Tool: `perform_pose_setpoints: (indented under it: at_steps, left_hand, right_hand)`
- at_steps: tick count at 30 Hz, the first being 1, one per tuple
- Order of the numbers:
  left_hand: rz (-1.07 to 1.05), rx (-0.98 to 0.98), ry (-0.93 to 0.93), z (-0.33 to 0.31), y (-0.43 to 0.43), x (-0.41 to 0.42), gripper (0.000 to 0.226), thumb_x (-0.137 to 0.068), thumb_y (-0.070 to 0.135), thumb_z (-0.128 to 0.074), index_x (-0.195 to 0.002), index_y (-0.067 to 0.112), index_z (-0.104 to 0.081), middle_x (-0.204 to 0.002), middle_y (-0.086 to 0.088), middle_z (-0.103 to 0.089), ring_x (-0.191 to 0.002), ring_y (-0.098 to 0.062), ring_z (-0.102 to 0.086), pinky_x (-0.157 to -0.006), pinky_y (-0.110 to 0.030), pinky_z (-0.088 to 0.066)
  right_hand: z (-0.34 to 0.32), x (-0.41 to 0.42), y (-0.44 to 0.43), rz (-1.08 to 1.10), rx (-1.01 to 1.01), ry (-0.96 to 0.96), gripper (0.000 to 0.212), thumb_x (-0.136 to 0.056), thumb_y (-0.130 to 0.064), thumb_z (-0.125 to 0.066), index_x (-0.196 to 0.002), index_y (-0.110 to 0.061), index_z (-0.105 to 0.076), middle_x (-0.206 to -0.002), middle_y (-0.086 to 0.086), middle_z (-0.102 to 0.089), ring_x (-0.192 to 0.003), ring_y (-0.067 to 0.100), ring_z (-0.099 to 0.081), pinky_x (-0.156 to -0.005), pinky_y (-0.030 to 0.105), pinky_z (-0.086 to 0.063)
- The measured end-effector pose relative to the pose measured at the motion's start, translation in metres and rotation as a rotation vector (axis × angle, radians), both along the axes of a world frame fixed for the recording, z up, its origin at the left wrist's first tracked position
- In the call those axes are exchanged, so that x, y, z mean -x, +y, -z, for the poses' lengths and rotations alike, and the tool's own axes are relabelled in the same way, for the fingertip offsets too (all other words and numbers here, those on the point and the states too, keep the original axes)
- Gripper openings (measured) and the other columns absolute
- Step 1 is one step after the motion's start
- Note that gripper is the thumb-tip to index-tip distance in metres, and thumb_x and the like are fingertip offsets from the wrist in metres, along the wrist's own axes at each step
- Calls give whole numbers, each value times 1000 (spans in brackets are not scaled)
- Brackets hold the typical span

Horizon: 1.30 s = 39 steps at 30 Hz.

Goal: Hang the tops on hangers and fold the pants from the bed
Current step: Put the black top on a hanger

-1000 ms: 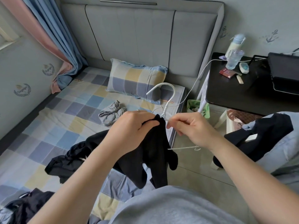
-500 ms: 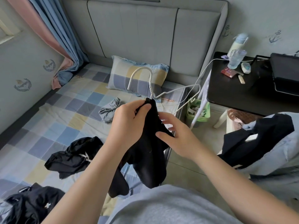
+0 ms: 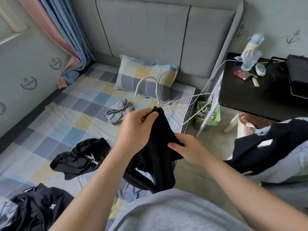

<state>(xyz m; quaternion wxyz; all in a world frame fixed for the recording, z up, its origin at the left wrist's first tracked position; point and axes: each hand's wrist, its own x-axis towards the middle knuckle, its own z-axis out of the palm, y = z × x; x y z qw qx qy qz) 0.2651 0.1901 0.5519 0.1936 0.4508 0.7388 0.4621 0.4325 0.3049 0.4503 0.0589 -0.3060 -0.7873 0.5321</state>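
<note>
The left hand (image 3: 138, 129) clenches the black top (image 3: 158, 150) at its neck, under the white hanger (image 3: 157, 95); the right hand (image 3: 188, 150) pinches its cloth lower right. It hangs over the near right edge of the bed (image 3: 66, 117).

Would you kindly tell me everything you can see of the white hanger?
The white hanger is thin, seemingly plastic. Its curved hook rises from the black top, which the left hand grips just below it. One arm juts right, bare; the other is hidden. The right hand holds the top lower down.
</note>
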Motion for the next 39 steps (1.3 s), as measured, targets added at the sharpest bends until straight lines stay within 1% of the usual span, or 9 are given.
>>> perform_pose_setpoints:
  at_steps: [5,10,15,18,26,30,33,37,39]
  left_hand:
    - [6,22,-7,6,-9,19,38,-101,26,-57,-69,6,-51,-58,-9,-32,-50,-10,-29,-48,-24,-23]
    - [133,130,36,5,-22,37,34,-100,31,-57,-69,17,-57,-57,-7,-35,-50,-10,-31,-47,-20,-24]
    - [160,211,19,6,-30,48,36,-100,30,-58,-65,35,-64,-52,10,-33,-49,-8,-29,-46,-19,-25]
    - [177,287,48,8,-33,51,37,-100,31,-58,-65,22,-59,-52,8,-27,-47,-8,-23,-44,-18,-22]
    - [290,314,83,5,-13,26,41,-101,31,-57,-73,1,-55,-52,6,-30,-43,-7,-27,-43,-15,-26]
    - [312,250,112,4,-8,22,34,-99,35,-58,-70,15,-61,-52,5,-38,-46,-7,-33,-46,-17,-30]
    - [320,262,129,4,-14,34,21,-97,40,-59,-79,42,-70,-65,4,-63,-55,-20,-52,-55,-33,-43]
    - [214,233,137,9,-25,58,14,-96,31,-64,-101,39,-74,-88,27,-69,-79,1,-64,-66,-7,-44]
    - [182,217,128,14,-27,63,15,-95,27,-66,-103,34,-76,-90,24,-69,-86,2,-63,-72,-3,-42]
  right_hand:
    - [29,-18,26,-12,-315,-389,16,-100,-37,-53,-99,-26,-64,-91,-6,-70,-88,9,-59,-118,46,-18]
    - [30,-37,52,-17,-503,-482,22,-103,-36,-48,-119,-31,-63,-110,-13,-66,-125,7,-49,-121,47,3]
    - [16,-50,77,37,-518,-398,20,-102,-25,-52,-111,-24,-69,-112,-7,-66,-122,16,-52,-117,39,-16]
    - [3,-54,85,81,-447,-253,16,-100,-18,-57,-104,-16,-73,-104,-2,-68,-107,22,-60,-91,31,-40]
    - [-73,-2,27,-37,-347,137,22,-101,-32,-47,-110,-35,-67,-109,-22,-68,-107,-5,-60,-90,11,-43]
    - [-89,15,2,-69,-292,221,15,-103,-36,-46,-95,-28,-56,-85,3,-64,-78,17,-60,-77,35,-47]
    - [-92,9,10,-90,-240,231,16,-95,-42,-57,-91,-28,-51,-80,1,-56,-77,22,-55,-79,41,-48]
    - [-95,-6,30,-5,-227,210,10,-89,-44,-70,-89,-35,-65,-74,-3,-61,-58,17,-48,-64,24,-41]
    - [-93,-10,38,28,-258,171,17,-94,-42,-64,-89,-29,-73,-78,2,-68,-65,25,-59,-68,27,-45]
